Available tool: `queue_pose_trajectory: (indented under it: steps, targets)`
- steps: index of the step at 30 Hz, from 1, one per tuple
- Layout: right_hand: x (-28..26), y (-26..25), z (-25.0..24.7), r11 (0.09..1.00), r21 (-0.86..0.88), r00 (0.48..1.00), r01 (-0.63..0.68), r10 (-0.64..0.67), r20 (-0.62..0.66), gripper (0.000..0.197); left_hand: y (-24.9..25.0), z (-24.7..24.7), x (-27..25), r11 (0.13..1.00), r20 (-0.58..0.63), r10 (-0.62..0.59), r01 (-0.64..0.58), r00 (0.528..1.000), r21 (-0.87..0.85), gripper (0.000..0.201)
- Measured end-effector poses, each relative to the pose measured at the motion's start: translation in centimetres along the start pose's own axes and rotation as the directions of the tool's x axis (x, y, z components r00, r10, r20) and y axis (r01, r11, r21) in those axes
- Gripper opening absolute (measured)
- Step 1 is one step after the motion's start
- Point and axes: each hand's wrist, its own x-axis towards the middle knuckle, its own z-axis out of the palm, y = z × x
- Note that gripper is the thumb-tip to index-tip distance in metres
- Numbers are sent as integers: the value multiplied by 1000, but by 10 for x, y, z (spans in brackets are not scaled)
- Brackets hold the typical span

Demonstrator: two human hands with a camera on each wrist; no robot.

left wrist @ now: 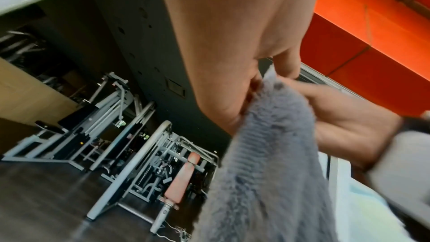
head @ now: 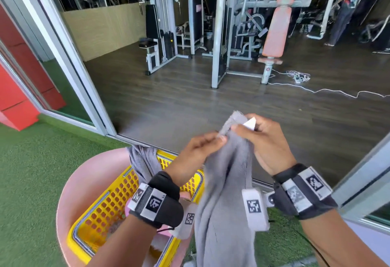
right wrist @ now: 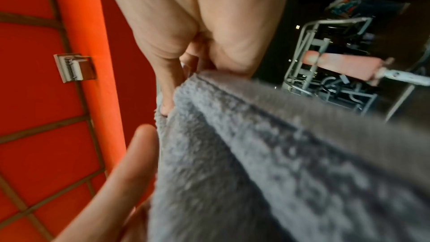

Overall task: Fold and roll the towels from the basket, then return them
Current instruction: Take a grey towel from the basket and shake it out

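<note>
Towel point(head: 223, 193), grey, is held up in the air at its top edge, the rest hanging unfolded toward six o'clock, just right of the basket point(head: 109, 207). Its edge is pinched by the left hand point(head: 198, 150) and gripped by the right hand point(head: 263, 140), which also holds a white tag point(head: 250, 123) beside it. A second towel point(head: 143, 161) is draped over the basket's rim at eleven o'clock. No fold or roll is seen; the task is judged barely begun, with folding, rolling and returning all left.

bare forearms; each wrist wears a black strap point(head: 166, 203) with white blocks point(head: 254, 207) printed with square black-and-white codes.
</note>
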Motion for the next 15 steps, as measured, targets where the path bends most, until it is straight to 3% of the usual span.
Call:
queue_pose_trajectory:
  steps: [2,6,8,11,15]
  targets:
    - [7,-8,5,998,-45,999,37,-36,18,7,0,8,-5,998,56,-54,55,997,-29,32]
    - [-3,11,13,997,-71,998,-15,19,56,35,2,-4,5,995,-199,75,-88,977,-56,35]
    - [-8,17,14,999,-50,999,-14,17,52,23,1,-8,3,994,-201,108,-109,974,9,36]
    - [-1,2,16,978,-192,990,86,-62,123,12,3,1,-3,990,-103,100,-89,990,110,28]
    - [4,-8,19,971,-197,978,132,-95,187,7,13,-3,4,989,-163,106,-88,981,117,28]
